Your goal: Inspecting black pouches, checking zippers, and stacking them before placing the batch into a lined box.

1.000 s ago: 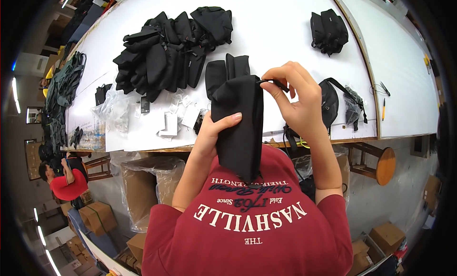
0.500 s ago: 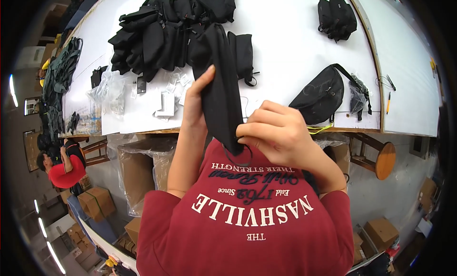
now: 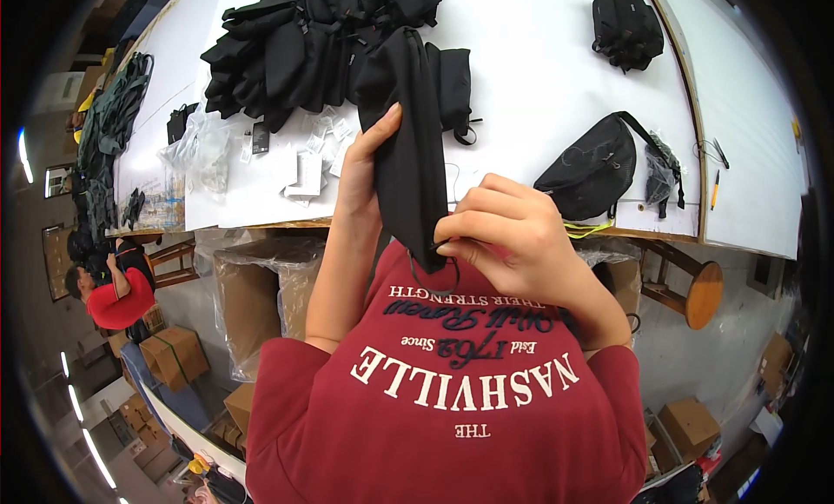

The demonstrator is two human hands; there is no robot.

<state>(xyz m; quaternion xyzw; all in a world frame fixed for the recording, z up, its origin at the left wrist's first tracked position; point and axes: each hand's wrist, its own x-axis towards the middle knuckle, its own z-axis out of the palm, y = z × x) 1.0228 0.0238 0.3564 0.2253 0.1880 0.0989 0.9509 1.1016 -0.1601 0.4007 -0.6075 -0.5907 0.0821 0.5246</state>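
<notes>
A long black fabric pouch (image 3: 408, 165) hangs upright in front of my chest, its narrow side turned toward me. My left hand (image 3: 365, 161) is closed around its left side, thumb lying on the cloth. At the lower right edge, my right hand (image 3: 512, 235) pinches the pouch between thumb and curled fingers; whatever detail the fingertips cover is hidden. A thin dark cord loop dangles below that end. Behind the pouch, a heap of similar black pouches (image 3: 287, 65) lies on the white table (image 3: 512, 87). One black pouch (image 3: 454, 87) with a small strap loop sits at the heap's right.
Right of my hands lie a black waist bag (image 3: 595, 169) and a small plastic-wrapped bundle (image 3: 662, 178). Further back stand black pouches (image 3: 627, 30). Left are white tags (image 3: 304, 174) and clear plastic (image 3: 204, 152). A stool (image 3: 702, 287) and cardboard box (image 3: 248, 308) stand below the edge.
The view has shifted slightly, so the table items sit a little higher and further right. Both hands keep their hold on the pouch; the right fingers have barely moved.
</notes>
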